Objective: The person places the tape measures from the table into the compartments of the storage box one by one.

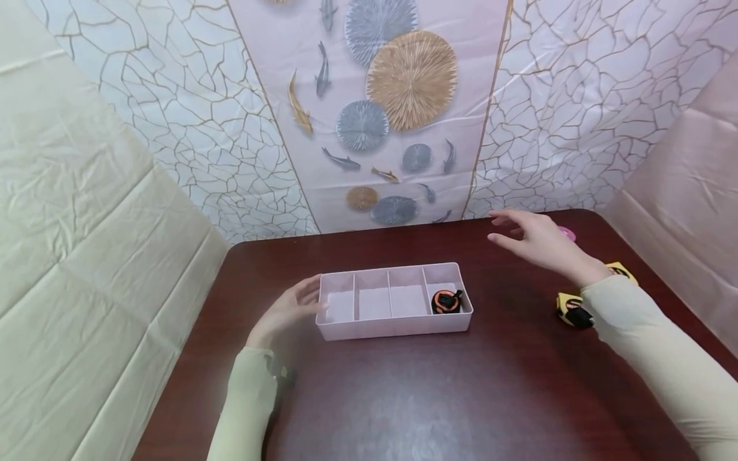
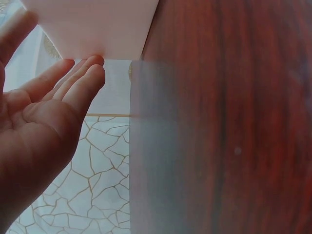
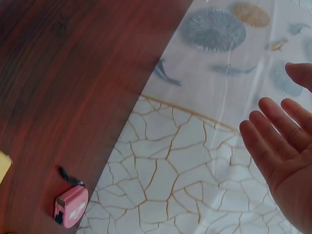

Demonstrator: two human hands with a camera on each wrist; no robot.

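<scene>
Pale sleeve (image 1: 651, 339), right hand (image 1: 539, 240) relaxed, empty, left hand (image 1: 287, 312) loosely touching divided tray (image 1: 394, 327), long axis left-to-right

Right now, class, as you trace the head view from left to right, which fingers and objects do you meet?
Left fingers, pale pink four-compartment tray, black-and-orange tape measure in its rightmost compartment, right fingers, nearer yellow-and-black tape measure, farther yellow tape measure.

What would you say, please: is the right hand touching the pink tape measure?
Apart: the right wrist view shows a gap between hand and pink tape measure.
</scene>
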